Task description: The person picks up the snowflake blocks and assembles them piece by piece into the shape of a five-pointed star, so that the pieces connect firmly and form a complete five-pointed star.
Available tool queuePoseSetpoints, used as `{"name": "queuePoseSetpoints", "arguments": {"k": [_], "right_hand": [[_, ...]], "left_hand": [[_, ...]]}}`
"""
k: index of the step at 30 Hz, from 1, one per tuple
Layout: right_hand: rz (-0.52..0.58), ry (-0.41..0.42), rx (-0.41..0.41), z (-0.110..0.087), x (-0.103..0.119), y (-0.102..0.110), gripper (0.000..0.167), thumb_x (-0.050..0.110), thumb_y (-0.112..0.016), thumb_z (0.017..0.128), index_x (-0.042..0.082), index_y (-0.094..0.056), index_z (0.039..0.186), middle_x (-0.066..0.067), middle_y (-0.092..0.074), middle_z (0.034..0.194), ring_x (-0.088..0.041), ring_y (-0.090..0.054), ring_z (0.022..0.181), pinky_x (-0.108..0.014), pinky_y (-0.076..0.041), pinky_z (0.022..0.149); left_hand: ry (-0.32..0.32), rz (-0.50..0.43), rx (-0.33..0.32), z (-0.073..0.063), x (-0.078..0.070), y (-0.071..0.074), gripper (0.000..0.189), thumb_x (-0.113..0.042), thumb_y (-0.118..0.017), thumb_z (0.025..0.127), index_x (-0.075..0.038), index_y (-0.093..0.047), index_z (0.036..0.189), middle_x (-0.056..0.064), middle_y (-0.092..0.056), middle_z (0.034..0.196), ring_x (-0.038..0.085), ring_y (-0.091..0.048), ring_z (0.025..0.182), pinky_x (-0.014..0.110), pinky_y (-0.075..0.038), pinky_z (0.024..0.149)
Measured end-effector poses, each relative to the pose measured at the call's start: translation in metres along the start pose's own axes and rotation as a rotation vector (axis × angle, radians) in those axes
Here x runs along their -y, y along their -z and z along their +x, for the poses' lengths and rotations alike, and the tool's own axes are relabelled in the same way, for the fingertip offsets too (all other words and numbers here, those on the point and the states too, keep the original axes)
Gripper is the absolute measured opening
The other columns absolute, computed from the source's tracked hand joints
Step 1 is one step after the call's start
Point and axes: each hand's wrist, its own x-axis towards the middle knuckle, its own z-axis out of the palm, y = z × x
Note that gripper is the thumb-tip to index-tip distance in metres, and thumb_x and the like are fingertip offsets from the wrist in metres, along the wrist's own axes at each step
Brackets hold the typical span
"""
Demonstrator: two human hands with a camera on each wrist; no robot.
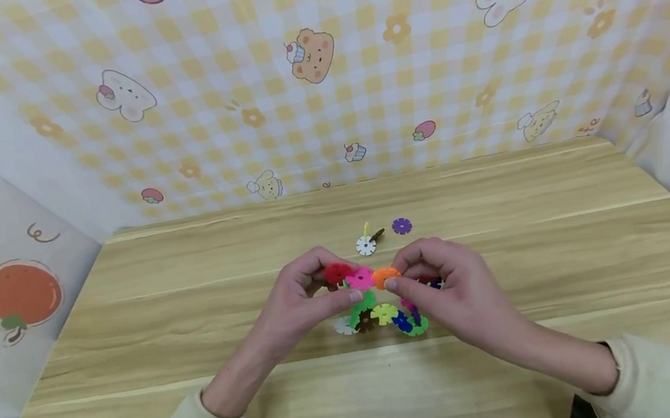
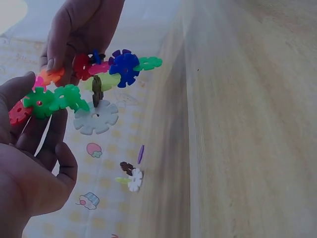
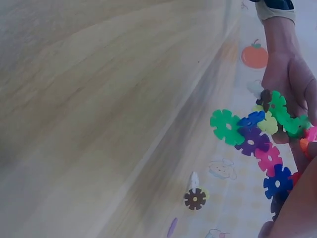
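Note:
Both hands hold a chain of interlocking plastic snowflake discs above the table. The left hand [image 1: 295, 298] pinches the chain near the pink disc [image 1: 360, 278], with a red disc [image 1: 337, 273] beside its fingers. Between thumb and finger, the right hand [image 1: 462, 287] pinches an orange disc [image 1: 385, 276] that meets the pink one. Below hang green discs [image 2: 40, 102], a yellow disc [image 1: 385, 313], a blue disc [image 2: 124, 69] and a pale white disc [image 2: 96, 118]. A purple disc [image 3: 252, 142] and another blue disc [image 3: 278, 183] show in the right wrist view. The right hand partly hides the chain's right side.
Farther back on the wooden table [image 1: 194, 265] lie a white disc [image 1: 366, 245] joined with brown and yellow ones, and a separate purple disc [image 1: 401, 226]. A checked, printed cloth [image 1: 279, 140] rises behind the table; pale cloth walls stand at both sides.

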Motion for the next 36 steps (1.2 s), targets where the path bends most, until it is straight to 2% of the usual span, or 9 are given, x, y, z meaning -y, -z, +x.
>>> {"name": "queuePoseSetpoints", "arguments": {"k": [8,12,14,19,21,25,29,32,36], "right_hand": [[-0.018,0.087,-0.023,0.001,0.002,0.0,0.015,0.003,-0.076,0.091,0.016,-0.068,0.091,0.003,-0.062,0.062,-0.008,-0.05,0.051,-0.026,-0.038,0.045],[-0.053,0.09,-0.02,-0.001,0.003,-0.001,0.016,0.006,-0.077,0.091,0.019,-0.067,0.09,0.012,-0.055,0.056,-0.006,-0.049,0.05,-0.029,-0.04,0.074],[-0.067,0.097,-0.021,-0.002,0.004,-0.002,0.017,0.007,-0.077,0.091,0.019,-0.066,0.092,0.015,-0.054,0.055,-0.006,-0.05,0.05,-0.035,-0.032,0.088],[-0.08,0.108,-0.021,-0.003,0.006,-0.004,0.017,0.004,-0.077,0.09,0.017,-0.066,0.093,0.014,-0.058,0.057,-0.005,-0.057,0.054,-0.037,-0.027,0.095],[-0.066,0.092,-0.005,-0.004,0.006,-0.004,0.015,0.003,-0.076,0.09,0.015,-0.068,0.092,0.011,-0.059,0.059,-0.007,-0.056,0.052,-0.032,-0.037,0.088],[-0.036,0.045,0.026,-0.005,0.007,-0.006,0.013,0.002,-0.076,0.09,0.012,-0.069,0.093,0.01,-0.065,0.067,-0.013,-0.06,0.053,-0.033,-0.041,0.08],[-0.024,0.028,0.027,-0.007,0.007,-0.008,0.013,0.003,-0.076,0.09,0.014,-0.07,0.093,0.013,-0.067,0.068,-0.013,-0.064,0.056,-0.041,-0.034,0.091],[0.008,0.006,0.045,-0.008,0.008,-0.012,0.012,0.007,-0.076,0.092,0.017,-0.069,0.091,0.01,-0.06,0.059,-0.01,-0.054,0.049,-0.034,-0.043,0.078],[0.063,-0.124,0.074,-0.008,0.012,-0.016,0.007,0.011,-0.074,0.094,0.017,-0.071,0.09,-0.004,-0.062,0.062,-0.01,-0.048,0.049,-0.026,-0.04,0.043]], "left_hand": [[0.024,0.006,-0.002,0.0,-0.006,-0.002,0.018,-0.006,-0.075,0.091,-0.005,-0.069,0.108,0.01,-0.073,0.11,0.022,-0.067,0.089,0.028,-0.055,0.074],[0.07,-0.025,-0.004,-0.002,-0.01,-0.003,0.018,-0.007,-0.077,0.091,-0.004,-0.069,0.106,0.01,-0.074,0.107,0.02,-0.068,0.087,0.027,-0.054,0.071],[0.088,-0.052,-0.013,-0.004,-0.012,-0.003,0.018,-0.007,-0.078,0.09,-0.002,-0.068,0.104,0.01,-0.075,0.107,0.019,-0.069,0.088,0.028,-0.056,0.072],[0.103,-0.041,-0.012,-0.007,-0.014,-0.005,0.017,-0.007,-0.079,0.089,-0.003,-0.069,0.102,0.01,-0.076,0.105,0.019,-0.071,0.084,0.028,-0.057,0.068],[0.103,-0.006,0.001,-0.007,-0.016,-0.005,0.016,-0.009,-0.079,0.089,-0.005,-0.07,0.102,0.01,-0.076,0.103,0.021,-0.071,0.083,0.028,-0.056,0.067],[0.104,0.048,0.041,-0.009,-0.02,-0.006,0.014,-0.012,-0.079,0.09,-0.012,-0.072,0.102,0.006,-0.076,0.101,0.025,-0.072,0.085,0.03,-0.056,0.069],[0.063,0.129,0.079,-0.009,-0.024,-0.006,0.014,-0.013,-0.08,0.089,-0.018,-0.073,0.101,-0.001,-0.075,0.099,0.023,-0.069,0.091,0.034,-0.056,0.075],[0.036,0.191,0.087,-0.01,-0.026,-0.007,0.015,-0.014,-0.081,0.088,-0.02,-0.073,0.099,-0.004,-0.072,0.096,0.021,-0.065,0.09,0.035,-0.056,0.074],[0.078,0.221,0.087,-0.01,-0.028,-0.009,0.016,-0.015,-0.081,0.087,-0.019,-0.071,0.099,-0.002,-0.07,0.094,0.021,-0.062,0.086,0.031,-0.055,0.069]]}}
